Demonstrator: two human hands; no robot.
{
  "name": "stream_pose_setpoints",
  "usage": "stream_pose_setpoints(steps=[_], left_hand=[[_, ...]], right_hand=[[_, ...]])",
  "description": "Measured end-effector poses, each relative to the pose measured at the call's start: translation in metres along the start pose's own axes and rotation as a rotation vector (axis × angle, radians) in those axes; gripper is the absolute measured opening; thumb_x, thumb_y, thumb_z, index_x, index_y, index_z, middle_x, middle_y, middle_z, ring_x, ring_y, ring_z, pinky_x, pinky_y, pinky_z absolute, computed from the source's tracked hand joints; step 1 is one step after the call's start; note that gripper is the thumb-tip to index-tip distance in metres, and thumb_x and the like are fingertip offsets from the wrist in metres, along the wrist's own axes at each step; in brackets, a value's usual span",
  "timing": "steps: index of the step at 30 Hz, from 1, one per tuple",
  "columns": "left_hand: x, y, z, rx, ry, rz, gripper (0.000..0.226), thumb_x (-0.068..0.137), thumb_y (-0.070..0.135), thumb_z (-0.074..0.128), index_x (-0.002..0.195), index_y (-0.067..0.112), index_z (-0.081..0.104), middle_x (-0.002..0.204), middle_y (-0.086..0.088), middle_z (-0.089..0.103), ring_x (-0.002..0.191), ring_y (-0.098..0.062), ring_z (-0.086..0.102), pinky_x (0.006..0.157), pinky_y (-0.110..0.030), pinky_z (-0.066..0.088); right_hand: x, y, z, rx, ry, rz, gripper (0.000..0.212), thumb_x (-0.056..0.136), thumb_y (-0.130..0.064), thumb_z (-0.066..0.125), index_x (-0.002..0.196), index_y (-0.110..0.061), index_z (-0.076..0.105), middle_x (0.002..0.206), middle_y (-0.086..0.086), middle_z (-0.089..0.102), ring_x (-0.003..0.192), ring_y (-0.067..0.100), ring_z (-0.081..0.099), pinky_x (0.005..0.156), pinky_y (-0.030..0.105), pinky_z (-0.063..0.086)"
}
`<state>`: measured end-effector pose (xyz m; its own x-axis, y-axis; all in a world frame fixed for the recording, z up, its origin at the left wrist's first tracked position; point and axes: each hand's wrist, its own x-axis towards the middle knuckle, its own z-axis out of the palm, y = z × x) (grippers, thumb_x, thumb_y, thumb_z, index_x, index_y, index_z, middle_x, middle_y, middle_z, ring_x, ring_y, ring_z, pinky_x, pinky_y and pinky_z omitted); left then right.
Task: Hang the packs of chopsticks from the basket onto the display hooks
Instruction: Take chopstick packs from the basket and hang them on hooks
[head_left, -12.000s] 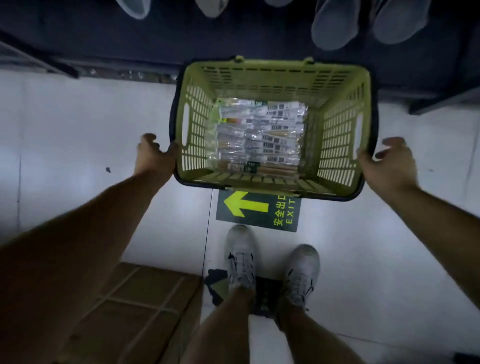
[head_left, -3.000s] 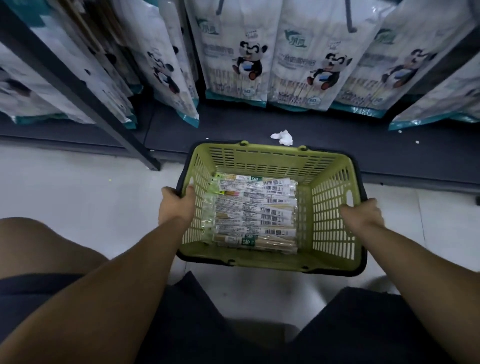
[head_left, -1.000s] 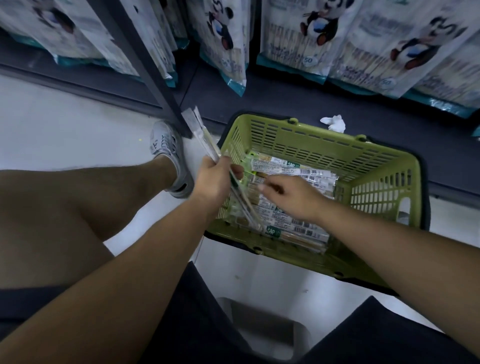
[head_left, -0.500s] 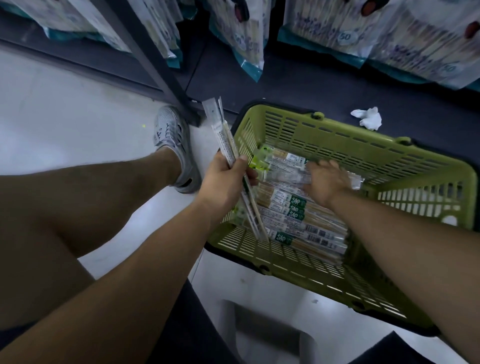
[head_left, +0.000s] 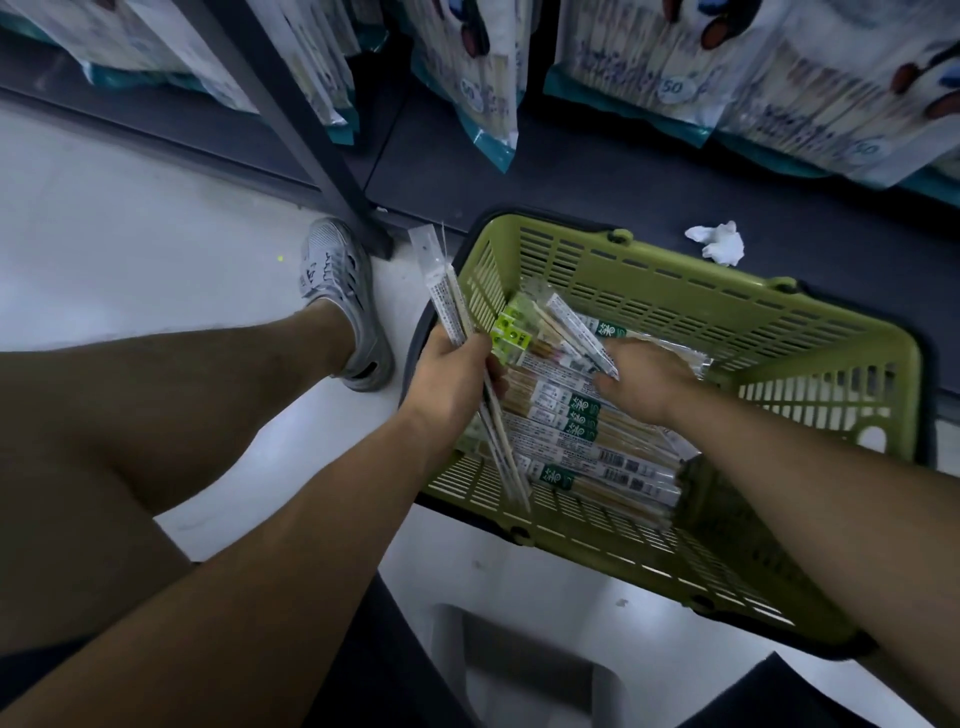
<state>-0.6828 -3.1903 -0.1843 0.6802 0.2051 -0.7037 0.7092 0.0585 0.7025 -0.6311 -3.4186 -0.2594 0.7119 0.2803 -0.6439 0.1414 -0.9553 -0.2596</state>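
A green plastic basket (head_left: 727, 306) sits on the floor and holds several long clear packs of chopsticks (head_left: 587, 441) lying side by side. My left hand (head_left: 452, 374) grips a couple of packs (head_left: 444, 296) upright over the basket's left rim. Inside the basket, my right hand (head_left: 644, 379) pinches another pack (head_left: 576, 332) and lifts its near end off the pile. The display hooks are out of sight above the frame.
Large panda-printed bags (head_left: 649, 62) hang above a dark bottom shelf (head_left: 571, 171). A crumpled white tissue (head_left: 719, 241) lies on that shelf. A dark shelf post (head_left: 311, 140) slants down beside my grey shoe (head_left: 343, 301). A white stool (head_left: 519, 670) is under me.
My right hand has taken hold of a pack in the basket and raised it from the pile. My left hand keeps its packs nearly still over the rim.
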Motion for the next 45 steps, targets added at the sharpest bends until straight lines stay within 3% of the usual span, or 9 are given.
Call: stream_pose_setpoints(steps=[4, 8, 14, 19, 22, 25, 32, 40, 45], left_hand=[[-0.005, 0.000, 0.006, -0.116, -0.005, -0.064, 0.032, 0.094, 0.039, 0.066, 0.104, 0.012, 0.053, 0.062, -0.001, 0.058, 0.049, -0.014, 0.059, 0.075, -0.052, 0.061], [-0.019, 0.008, 0.015, -0.169, -0.092, 0.021, 0.083, 0.068, 0.059, 0.085, 0.131, 0.011, 0.060, 0.114, -0.009, 0.075, 0.102, -0.024, 0.075, 0.091, -0.046, 0.060], [-0.035, 0.020, 0.012, -0.313, -0.066, 0.081, 0.005, 0.097, 0.013, 0.063, 0.095, 0.009, 0.067, 0.072, -0.001, 0.073, 0.067, -0.019, 0.071, 0.058, -0.030, 0.056], [-0.033, 0.030, -0.018, -0.249, 0.068, 0.098, 0.009, 0.100, 0.011, 0.055, 0.107, 0.009, 0.052, 0.064, 0.000, 0.069, 0.064, -0.019, 0.069, 0.068, -0.038, 0.058], [-0.023, 0.034, -0.039, -0.189, 0.196, 0.128, 0.008, 0.096, 0.014, 0.056, 0.098, 0.014, 0.049, 0.056, 0.001, 0.063, 0.053, -0.019, 0.067, 0.062, -0.037, 0.056], [-0.018, 0.030, -0.047, -0.124, 0.244, 0.129, 0.009, 0.092, 0.017, 0.057, 0.093, 0.016, 0.048, 0.051, 0.001, 0.061, 0.047, -0.020, 0.063, 0.060, -0.038, 0.056], [-0.017, 0.012, -0.040, -0.171, 0.214, 0.090, 0.012, 0.091, 0.014, 0.057, 0.100, 0.008, 0.053, 0.052, 0.001, 0.061, 0.048, -0.021, 0.063, 0.052, -0.031, 0.052], [-0.020, -0.001, -0.030, -0.155, 0.071, 0.062, 0.017, 0.093, 0.012, 0.058, 0.107, 0.006, 0.051, 0.059, -0.005, 0.063, 0.051, -0.025, 0.063, 0.055, -0.037, 0.056], [-0.017, -0.002, -0.022, -0.133, 0.046, 0.025, 0.012, 0.095, 0.015, 0.062, 0.098, 0.010, 0.051, 0.063, -0.005, 0.062, 0.050, -0.022, 0.062, 0.054, -0.034, 0.053]], right_hand=[[-0.030, -0.024, -0.017, 0.132, 0.083, -0.166, 0.015, 0.100, -0.039, 0.057, 0.094, -0.028, 0.049, 0.078, -0.007, 0.050, 0.069, 0.015, 0.052, 0.054, 0.030, 0.032], [-0.060, -0.071, -0.035, 0.351, 0.204, -0.293, 0.013, 0.097, -0.039, 0.059, 0.094, -0.033, 0.048, 0.078, -0.009, 0.054, 0.067, 0.006, 0.052, 0.051, 0.029, 0.031], [-0.089, -0.101, -0.047, 0.296, 0.283, -0.409, 0.026, 0.101, -0.048, 0.051, 0.088, -0.027, 0.044, 0.073, -0.013, 0.046, 0.065, 0.003, 0.045, 0.053, 0.027, 0.030], [-0.082, -0.081, -0.028, 0.386, 0.362, -0.354, 0.027, 0.103, -0.045, 0.049, 0.084, -0.027, 0.054, 0.068, -0.009, 0.055, 0.062, 0.011, 0.054, 0.053, 0.029, 0.037], [-0.062, -0.048, -0.001, 0.170, 0.129, -0.173, 0.015, 0.101, -0.036, 0.056, 0.101, -0.021, 0.061, 0.092, 0.000, 0.065, 0.085, 0.023, 0.063, 0.070, 0.035, 0.051], [-0.056, -0.028, 0.038, 0.050, -0.122, -0.071, 0.037, 0.096, -0.042, 0.063, 0.123, -0.018, 0.060, 0.118, 0.009, 0.063, 0.100, 0.025, 0.058, 0.077, 0.032, 0.045], [-0.054, -0.035, 0.095, -0.098, -0.003, 0.009, 0.074, 0.085, -0.053, 0.073, 0.143, -0.020, 0.041, 0.133, 0.008, 0.045, 0.126, 0.028, 0.042, 0.095, 0.039, 0.045], [-0.049, -0.022, 0.097, -0.133, -0.012, -0.058, 0.035, 0.093, -0.035, 0.067, 0.124, -0.020, 0.061, 0.117, 0.007, 0.059, 0.113, 0.029, 0.057, 0.087, 0.035, 0.046], [-0.050, -0.009, 0.062, 0.071, 0.103, -0.057, 0.013, 0.097, -0.035, 0.063, 0.094, -0.025, 0.056, 0.078, -0.008, 0.045, 0.080, 0.021, 0.056, 0.058, 0.029, 0.032]])
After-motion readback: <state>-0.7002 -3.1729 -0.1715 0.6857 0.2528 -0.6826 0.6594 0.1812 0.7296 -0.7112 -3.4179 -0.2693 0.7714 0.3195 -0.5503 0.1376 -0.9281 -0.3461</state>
